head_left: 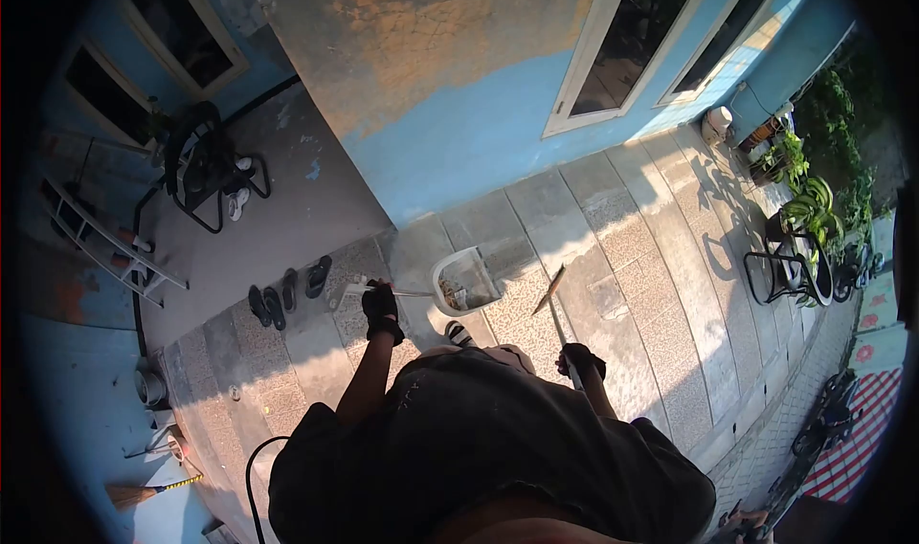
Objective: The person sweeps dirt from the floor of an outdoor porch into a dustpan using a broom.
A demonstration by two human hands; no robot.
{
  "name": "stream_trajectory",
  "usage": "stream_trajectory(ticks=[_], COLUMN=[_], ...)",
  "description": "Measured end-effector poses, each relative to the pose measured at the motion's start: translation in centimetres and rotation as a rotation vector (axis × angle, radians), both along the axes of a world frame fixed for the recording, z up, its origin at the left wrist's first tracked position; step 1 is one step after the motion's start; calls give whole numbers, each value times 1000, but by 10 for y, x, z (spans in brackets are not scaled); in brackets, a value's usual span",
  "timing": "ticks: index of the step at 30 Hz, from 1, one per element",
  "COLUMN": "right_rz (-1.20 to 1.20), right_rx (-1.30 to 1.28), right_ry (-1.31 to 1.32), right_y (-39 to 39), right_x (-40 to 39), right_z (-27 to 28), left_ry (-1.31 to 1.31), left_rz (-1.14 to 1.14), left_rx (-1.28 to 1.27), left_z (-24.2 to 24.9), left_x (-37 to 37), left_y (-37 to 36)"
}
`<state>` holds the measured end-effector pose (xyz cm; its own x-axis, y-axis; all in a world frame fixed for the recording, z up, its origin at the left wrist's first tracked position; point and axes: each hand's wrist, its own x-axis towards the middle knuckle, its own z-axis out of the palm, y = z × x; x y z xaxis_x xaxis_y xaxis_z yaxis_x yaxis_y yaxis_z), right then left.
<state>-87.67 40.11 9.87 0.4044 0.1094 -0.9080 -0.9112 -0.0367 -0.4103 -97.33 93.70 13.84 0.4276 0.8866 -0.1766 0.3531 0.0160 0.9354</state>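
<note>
My left hand (381, 311), in a black glove, is closed around the handle of a white long-handled dustpan (486, 295). The pan is at the middle of the view, over the paving, with brown debris (463, 293) inside. In its black glove, my right hand (582, 361) grips the pale shaft of a broom (549, 289). The broom's narrow brown head is seen nearly edge-on, to the right of the dustpan and apart from it. Below the pan, one sandalled foot (460, 333) shows.
Dark sandals (291, 289) lie left of my left hand by a raised porch (287, 185). A blue wall (459, 133) stands ahead. Black-framed chairs (206, 166) and potted plants (809, 209) flank the paving. Another broom (144, 493) lies at lower left.
</note>
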Motion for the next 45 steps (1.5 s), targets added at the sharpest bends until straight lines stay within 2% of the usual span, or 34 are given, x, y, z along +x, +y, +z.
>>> stream_trajectory(ticks=[2,3,5,6,7,8,9,10,11,13,15,16,18,19,20,21,22,23,25,27,29,31,32,35,36,37,40,42,43,45], right_rz=[14,-32,13,-14,-41,-54,-47,-97,-124,-123,-256,-276,-191,-233,-263,-289,-382,-329,-416,-277,-345,-435,-397,-502,-494,-515,-434,-389,-412,-365], right_rx=[9,80,46,10,-30,122,-5,109,25,70,112,105,-46,13,90,166,42,26,-18,-140,-103,-59,-63,-1,20,41,22,-6,21,-8], right_ry=[-106,-139,-122,-164,-194,-147,-89,-156,-152,-222,-214,-223,-139,-202,-269,-340,-296,-269,-212,-169,-129,-114,-146,-154,-144,-166,-207,-185,-166,-180], right_y=[3,11,14,25,36,29,51,49,59,61,72,77,92,100,107,120,142,158,193,219,244,280,293,328,335,343,368,384,391,412], right_x=[-32,-45,-61,-70,-83,-92,-96,-112,-122,-145,-164,-169,-179,-189,-201,-211,-220,-225,-238,-250,-275,-287,-294,-317,-322,-326,-335,-339,-345,-349], right_z=[-2,28,24,45,67,51,100,96,109,102,107,111,115,117,119,124,125,133,134,115,106,129,132,130,128,129,147,148,140,155], left_ry=[-26,-30,-130,-176,-177,-159,-9,-34,-73,7,-173,-178,-186,-181,-93,-126,-80,-35,13,56,-173,-80,4,-123,15,-28,-48,-237,-231,-54], left_rz=[-5,-15,-38,-50,-48,-42,-143,-171,-154,-218,-149,-173,-196,-198,-305,-286,-301,-314,-347,-379,-378,-416,-440,-326,-394,-347,-409,-244,-260,-378], left_rx=[-53,-69,-293,-119,-140,-167,-84,-75,-101,-110,-155,-272,-302,-325,-243,-288,-262,-236,-179,-126,-309,-226,-144,-230,-145,-195,-132,-331,-319,-180], left_z=[-7,-4,20,10,-1,-5,51,57,63,53,29,20,26,30,36,31,28,30,34,29,17,2,2,10,18,22,0,2,4,7], left_x=[-5,-8,-3,3,7,5,3,2,4,7,17,21,31,31,32,35,39,39,38,42,30,27,28,15,8,3,-13,-21,-24,-23], left_y=[10,13,10,13,22,24,7,9,13,38,59,74,86,96,107,116,129,141,161,179,200,227,236,251,262,266,301,319,334,357])
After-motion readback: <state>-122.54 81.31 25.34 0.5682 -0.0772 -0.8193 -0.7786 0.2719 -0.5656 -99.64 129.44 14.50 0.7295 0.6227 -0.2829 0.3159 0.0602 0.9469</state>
